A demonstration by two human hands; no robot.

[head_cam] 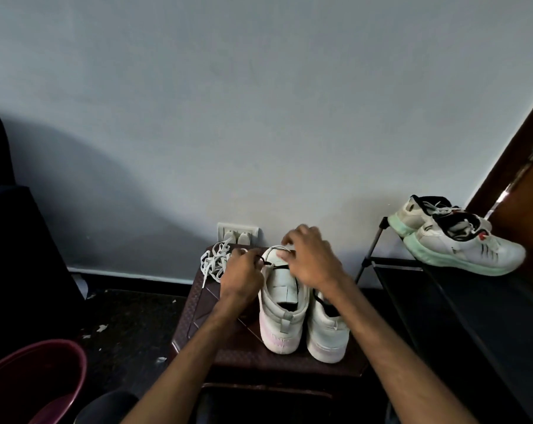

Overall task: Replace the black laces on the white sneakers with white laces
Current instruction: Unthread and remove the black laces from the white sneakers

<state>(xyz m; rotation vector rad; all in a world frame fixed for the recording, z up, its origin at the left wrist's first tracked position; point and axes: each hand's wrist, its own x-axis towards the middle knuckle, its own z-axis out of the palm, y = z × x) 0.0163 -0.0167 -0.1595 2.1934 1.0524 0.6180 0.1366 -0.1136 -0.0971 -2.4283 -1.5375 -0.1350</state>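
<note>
Forearms reaching over worktop. Your left hand fingers pinching black lace at sneaker toe eyelets. Right hand resting on upper, grip unclear. Lace looking light, limp, snag-prone: be pinching close to eyelet. White laces lying just left.

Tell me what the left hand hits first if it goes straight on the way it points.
Probably the toe of the sneaker just ahead of the left hand, where it pinches the black lace; past that, the wall. Depth is hard to judge.
</note>
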